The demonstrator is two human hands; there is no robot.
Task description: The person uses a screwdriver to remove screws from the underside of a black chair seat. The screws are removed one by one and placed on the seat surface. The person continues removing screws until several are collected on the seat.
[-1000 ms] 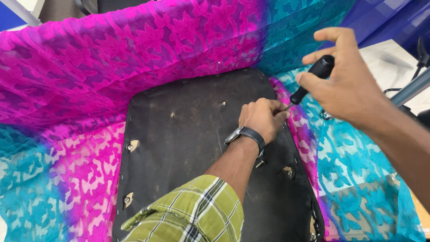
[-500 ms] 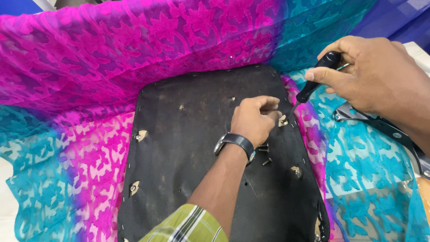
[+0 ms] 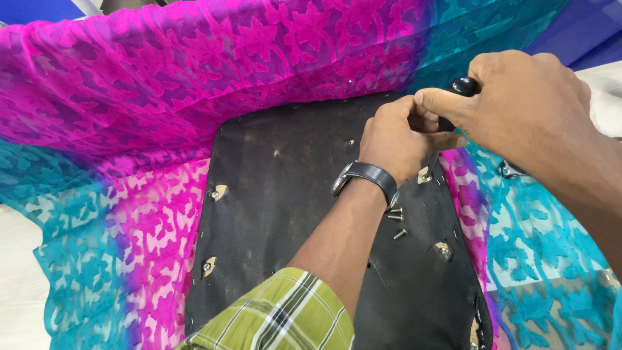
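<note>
The right hand [image 3: 525, 110] is gripping one black tool handle [image 3: 461, 87], fingers wrapped tight around it; the left hand [image 3: 395, 139], wearing one black watch [image 3: 366, 176], is pinching its fingers narrow at the tool's lower end, over one black padded panel [image 3: 291, 214]; two loose screws [image 3: 396, 223] are lying on the panel near the wrist; four metal clips [image 3: 218, 192] are showing along its edges; pink-and-teal patterned cloth [image 3: 129, 84] is surrounding it.

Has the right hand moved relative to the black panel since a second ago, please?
Yes: the right hand has closed in toward the left hand over the black panel's top right corner.
</note>
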